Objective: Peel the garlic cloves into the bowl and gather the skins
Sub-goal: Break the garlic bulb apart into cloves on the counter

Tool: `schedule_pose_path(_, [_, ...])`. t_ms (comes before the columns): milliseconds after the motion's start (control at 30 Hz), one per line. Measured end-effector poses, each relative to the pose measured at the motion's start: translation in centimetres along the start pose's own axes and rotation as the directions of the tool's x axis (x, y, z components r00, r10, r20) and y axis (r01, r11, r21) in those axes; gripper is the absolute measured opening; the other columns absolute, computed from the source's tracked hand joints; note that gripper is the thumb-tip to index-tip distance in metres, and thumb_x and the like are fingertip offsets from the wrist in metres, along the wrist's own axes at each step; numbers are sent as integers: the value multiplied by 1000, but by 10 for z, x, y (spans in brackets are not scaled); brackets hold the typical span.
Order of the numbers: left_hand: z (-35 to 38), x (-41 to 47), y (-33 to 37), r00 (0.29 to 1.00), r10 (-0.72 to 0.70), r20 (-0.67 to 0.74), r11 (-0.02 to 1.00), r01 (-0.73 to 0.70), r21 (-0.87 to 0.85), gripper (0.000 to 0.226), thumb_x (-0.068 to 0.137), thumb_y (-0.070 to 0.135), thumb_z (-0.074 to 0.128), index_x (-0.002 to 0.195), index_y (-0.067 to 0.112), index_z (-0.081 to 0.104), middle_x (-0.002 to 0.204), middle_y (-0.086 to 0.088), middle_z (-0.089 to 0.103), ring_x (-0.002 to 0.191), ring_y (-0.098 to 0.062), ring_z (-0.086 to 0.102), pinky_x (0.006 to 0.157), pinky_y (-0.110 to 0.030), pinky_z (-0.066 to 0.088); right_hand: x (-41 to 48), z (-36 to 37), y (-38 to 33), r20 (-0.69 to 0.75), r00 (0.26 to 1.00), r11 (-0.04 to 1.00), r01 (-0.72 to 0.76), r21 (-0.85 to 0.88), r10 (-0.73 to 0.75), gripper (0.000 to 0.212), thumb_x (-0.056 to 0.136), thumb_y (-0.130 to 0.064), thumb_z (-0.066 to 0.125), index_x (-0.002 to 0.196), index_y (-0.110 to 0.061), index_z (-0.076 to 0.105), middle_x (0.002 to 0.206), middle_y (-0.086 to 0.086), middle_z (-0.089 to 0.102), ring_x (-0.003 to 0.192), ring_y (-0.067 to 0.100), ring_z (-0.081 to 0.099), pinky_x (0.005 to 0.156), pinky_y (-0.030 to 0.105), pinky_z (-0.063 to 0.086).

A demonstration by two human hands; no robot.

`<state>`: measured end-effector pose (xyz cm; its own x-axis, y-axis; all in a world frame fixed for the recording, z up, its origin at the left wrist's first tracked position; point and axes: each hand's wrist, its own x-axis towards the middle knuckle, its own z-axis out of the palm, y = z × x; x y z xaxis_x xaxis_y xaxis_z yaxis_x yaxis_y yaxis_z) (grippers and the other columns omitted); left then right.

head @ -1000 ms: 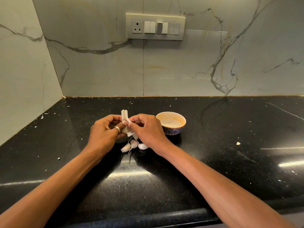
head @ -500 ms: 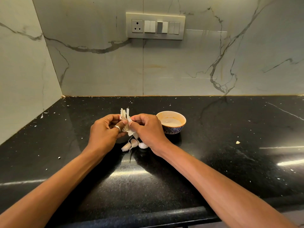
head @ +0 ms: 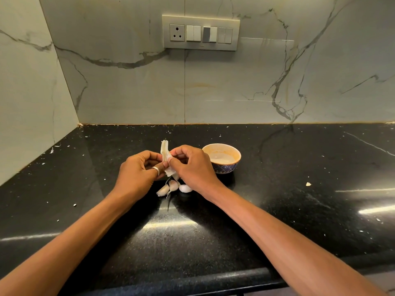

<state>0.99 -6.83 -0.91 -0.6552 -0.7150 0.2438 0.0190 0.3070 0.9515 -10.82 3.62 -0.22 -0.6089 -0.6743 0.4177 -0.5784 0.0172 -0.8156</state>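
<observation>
Black counter (head: 277,210) shows little change: your left hand (head: 139,169) and right hand (head: 192,167) still pinch the garlic skins (head: 164,149) between them, so peeling continues. Loose cloves (head: 171,186) lie beneath, beside the bowl (head: 224,168).

A home kitchen: a polished black granite counter (head: 277,210) meets marble-veined wall tiles (head: 128,92) in a corner, with a socket-and-switch panel (head: 201,32) above.
</observation>
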Motion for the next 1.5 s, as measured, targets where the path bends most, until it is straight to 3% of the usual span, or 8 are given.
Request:
schedule_pose_path(133, [-2,0,-1,1000,0,11,1000,0,-20,12,88,11,75,99,15,72,89,-1,77,88,-15,76,76,-27,62,1,1,1,33,999,999,26,-23,-25,7,92,-19,72,95,-18,78,86,-8,76,84,6,71,81,33,59])
schedule_pose_path(300, [-1,2,2,991,-70,110,996,75,-39,31,87,33,70,114,18,69,95,-4,77,91,-17,76,79,-28,61,4,-3,-1,-2,998,998,61,1,-61,6,92,-17,73,92,-17,79,85,-8,76,82,6,70,83,37,59])
schedule_pose_path(633, [-5,-3,7,979,-60,194,997,67,-30,15,91,21,67,99,15,79,95,-7,79,93,-23,75,88,-32,60,2,-3,0,112,993,984,-57,171,38,6,93,-17,74,92,-16,79,83,-1,78,81,8,70,86,35,59])
schedule_pose_path(933, [-5,-8,12,970,-69,232,993,88,-73,17,96,6,62,100,12,78,98,-7,79,89,-17,73,80,-22,61,4,-8,5,122,979,892,-201,405,165,11,96,-14,70,91,-10,79,85,17,75,76,17,68,87,42,59])
schedule_pose_path(1133, [-4,-4,13,978,-106,180,983,131,-132,16,96,11,64,101,16,78,97,-5,78,89,-17,74,72,-20,61,6,-1,9,108,980,939,-191,285,167,12,92,-15,75,103,-13,78,93,5,78,88,16,73,90,38,61])
schedule_pose_path(1267, [-4,0,5,996,-75,49,997,76,-14,14,97,19,66,99,27,78,93,3,78,88,-15,75,71,-22,60,8,-1,8,79,985,958,-170,232,156,14,91,-12,74,105,-14,78,91,2,78,90,18,74,89,38,61])
schedule_pose_path(1400, [-4,1,2,998,-3,-64,970,18,241,15,96,29,68,89,40,74,83,8,76,64,-8,71,69,-24,55,8,-1,8,75,982,963,-185,195,174,11,91,-12,73,100,-17,78,83,-1,77,80,12,71,88,43,61])
schedule_pose_path(1500, [-4,1,1,995,28,-100,942,8,336,14,97,28,67,91,37,75,85,9,74,74,-9,68,76,-31,54,8,0,7,80,979,963,-202,177,190,10,89,-12,73,98,-16,78,82,1,77,74,11,68,87,46,61])
